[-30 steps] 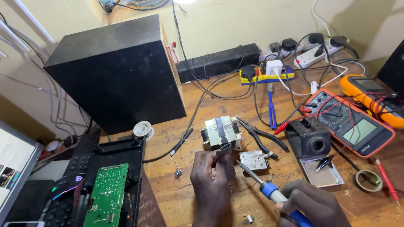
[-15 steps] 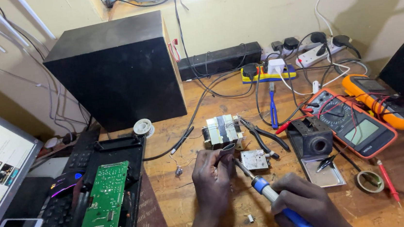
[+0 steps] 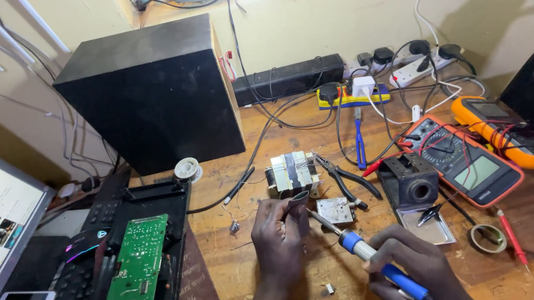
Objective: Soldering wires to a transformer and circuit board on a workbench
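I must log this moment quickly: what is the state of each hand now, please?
Left hand: fingers closed, pinching a small dark part beside the transformer.
Right hand: closed around a blue-handled soldering iron, tip toward the part.

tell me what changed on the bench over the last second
The right hand brought the blue-handled soldering iron up and left, its tip nearing the dark sleeve pinched in the left hand, which held its place. The transformer, green circuit board and multimeters stayed put.
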